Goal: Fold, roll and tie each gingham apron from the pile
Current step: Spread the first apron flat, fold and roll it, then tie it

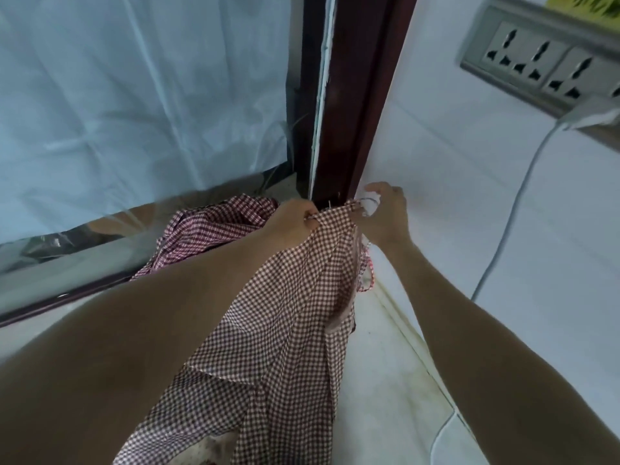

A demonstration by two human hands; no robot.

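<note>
Head view, looking down along two bare forearms toward a pale floor. Holding up one gingham apron by its top edge, left hand clenched round a bunch of cloth at one upper corner, right hand pinching the opposite corner with a thin tie strap looping down just beside it. Hanging in loose, uneven folds from both grips, lower end dropping out of sight at the bottom of the picture. Lying behind the left hand, at the floor's far edge against a dark door frame and a glass panel: the pile of more gingham cloth, crumpled.

Probably opening the apron out ahead of the first fold. Worth drawing the two corners well apart until the top edge runs taut and level, shaking the creases out, then keeping the strap clear of the cloth rather than trapped inside, ready for tying later.
</note>
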